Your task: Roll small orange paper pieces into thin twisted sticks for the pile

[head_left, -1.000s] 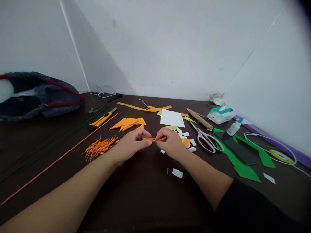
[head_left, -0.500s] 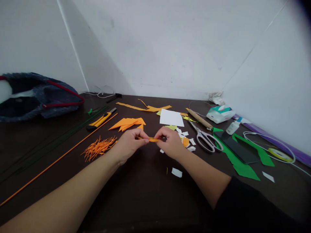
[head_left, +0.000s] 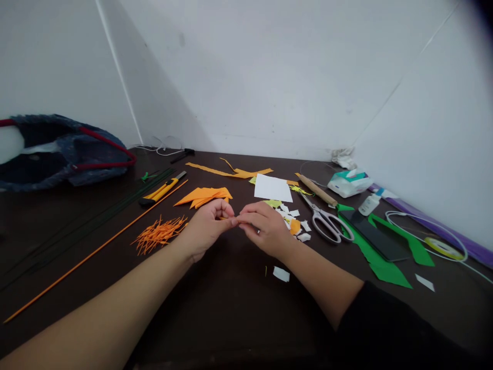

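Note:
My left hand (head_left: pixel 208 228) and my right hand (head_left: pixel 264 228) meet fingertip to fingertip over the dark table (head_left: pixel 215 308). Both are pinched on a small orange paper piece (head_left: pixel 224 218), almost wholly hidden between the fingers. A pile of thin orange paper shreds (head_left: pixel 158 234) lies just left of my left hand. Folded orange paper triangles (head_left: pixel 204 196) lie just beyond it. White and orange scraps (head_left: pixel 296 226) lie beside my right hand.
Scissors (head_left: pixel 325 218), a white sheet (head_left: pixel 272 188), a wooden-handled tool (head_left: pixel 318 189), a tissue pack (head_left: pixel 348 183), green paper (head_left: pixel 379 257) and a dark slab (head_left: pixel 375 236) lie right. A yellow utility knife (head_left: pixel 162 190), orange stick (head_left: pixel 92 252), dark wires and a blue bag (head_left: pixel 57 151) lie left.
My hands have drawn together. The orange strip that showed stretched between the fingertips is now nearly hidden inside the pinch, and my right fingers have slid left against the left ones.

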Demonstrator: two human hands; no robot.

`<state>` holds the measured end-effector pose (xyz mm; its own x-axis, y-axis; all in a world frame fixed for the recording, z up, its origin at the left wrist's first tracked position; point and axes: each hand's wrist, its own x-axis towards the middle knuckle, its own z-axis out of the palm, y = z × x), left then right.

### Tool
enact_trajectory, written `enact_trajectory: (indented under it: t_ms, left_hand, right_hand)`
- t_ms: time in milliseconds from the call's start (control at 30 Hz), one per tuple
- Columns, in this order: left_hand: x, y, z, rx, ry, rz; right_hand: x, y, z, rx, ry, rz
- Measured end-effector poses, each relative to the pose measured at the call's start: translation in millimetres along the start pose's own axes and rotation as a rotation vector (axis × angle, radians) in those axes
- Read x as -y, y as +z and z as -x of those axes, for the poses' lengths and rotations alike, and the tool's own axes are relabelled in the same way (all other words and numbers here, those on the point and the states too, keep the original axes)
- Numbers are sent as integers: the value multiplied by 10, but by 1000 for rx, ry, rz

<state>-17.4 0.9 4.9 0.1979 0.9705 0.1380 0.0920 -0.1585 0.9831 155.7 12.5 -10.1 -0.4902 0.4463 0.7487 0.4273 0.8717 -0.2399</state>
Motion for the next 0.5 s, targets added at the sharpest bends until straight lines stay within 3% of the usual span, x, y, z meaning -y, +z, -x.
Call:
enact_trajectory:
  t_ms: [200, 367, 500]
  left_hand:
    - [5, 0, 3, 30, 7, -9]
    - [-8, -3, 7, -17, 65, -117]
    - [-53, -18, 32, -77, 192, -440]
  right_hand:
    - [-43, 9, 5, -32, 94, -140]
    - [-11, 24, -3, -5, 541, -396]
    - [-15, 90, -5, 7, 811, -709]
